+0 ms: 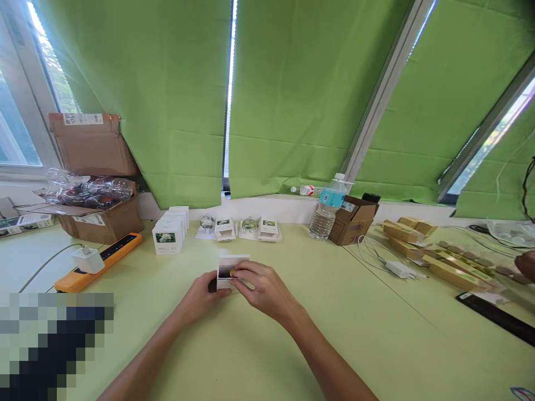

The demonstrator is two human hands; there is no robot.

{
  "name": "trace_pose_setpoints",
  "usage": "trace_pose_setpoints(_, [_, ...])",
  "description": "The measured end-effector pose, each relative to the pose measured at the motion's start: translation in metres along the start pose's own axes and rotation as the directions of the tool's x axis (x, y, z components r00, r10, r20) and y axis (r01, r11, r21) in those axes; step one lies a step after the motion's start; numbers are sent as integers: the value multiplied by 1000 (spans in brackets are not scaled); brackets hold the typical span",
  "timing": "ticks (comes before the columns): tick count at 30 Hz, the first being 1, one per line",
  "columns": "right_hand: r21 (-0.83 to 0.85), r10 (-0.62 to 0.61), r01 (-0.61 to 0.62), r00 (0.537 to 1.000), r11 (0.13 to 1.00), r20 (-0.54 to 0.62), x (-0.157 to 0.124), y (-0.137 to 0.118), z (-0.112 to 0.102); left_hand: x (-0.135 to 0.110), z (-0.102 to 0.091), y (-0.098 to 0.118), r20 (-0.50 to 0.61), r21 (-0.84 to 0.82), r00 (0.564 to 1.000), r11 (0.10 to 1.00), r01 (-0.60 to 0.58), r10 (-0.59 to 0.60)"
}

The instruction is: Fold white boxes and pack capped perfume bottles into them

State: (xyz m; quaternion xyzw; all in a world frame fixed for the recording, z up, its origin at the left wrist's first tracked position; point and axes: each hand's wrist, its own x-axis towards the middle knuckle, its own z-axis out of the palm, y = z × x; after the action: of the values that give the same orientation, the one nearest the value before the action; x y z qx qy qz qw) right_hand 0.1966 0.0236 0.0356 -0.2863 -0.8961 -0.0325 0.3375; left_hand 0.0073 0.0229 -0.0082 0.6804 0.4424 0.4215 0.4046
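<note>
A small white box [224,283] with its lid flap raised stands on the table in front of me. My left hand [204,292] grips its left side, with the thumb along the near face. At the box's opening, the fingers of my right hand [257,284] pinch a small gold-coloured round thing [233,273]; most of it is hidden by the fingers. The inside of the box looks dark. Beyond the hands stand two small boxes with flower pictures [224,227], and beside them two clear glass ornaments [249,224] on white paper.
White flower-picture boxes [168,236] stand in a row at left. An orange power strip [100,264] bears a white charger. Farther left is an open cardboard box [100,220] with plastic wrap. To the right are a large water bottle [328,209], a brown carton [354,221] and several yellowish boxes [453,270].
</note>
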Motion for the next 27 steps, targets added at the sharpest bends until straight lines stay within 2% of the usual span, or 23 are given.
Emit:
trace_pose_setpoints(7, [-41, -29, 26, 996, 999, -81, 0, 0, 1, 0, 0, -4, 2, -12, 1000, 1000, 13, -13])
trace_pose_setpoints(11, [-26, -5, 1, 991, 1000, -132, 0, 4, 1, -2, -7, 4, -15, -52, 1000, 999, 11, -12])
trace_pose_setpoints(15, [-4, 11, -11, 987, 1000, -158, -1, 8, 1, -2, -14, 15, -42, -246, 998, 968, -55, 46])
trace_pose_setpoints(17, [9, 17, -15, 987, 1000, -160, -1, 8, 1, -1, -13, 17, -51, -324, 999, 946, -16, 0])
trace_pose_setpoints(20, [46, 33, -25, 985, 999, -170, -1, 8, 0, 3, -8, 17, -56, -357, 995, 932, 61, -86])
trace_pose_setpoints(24, [206, 180, -140, 965, 969, -192, 2, 7, -3, 8, -1, 12, -67, -442, 991, 894, 73, -115])
trace_pose_setpoints(27, [384, 383, -297, 908, 874, -169, 5, 10, -2, 9, 0, 7, -77, -487, 986, 869, 94, -150])
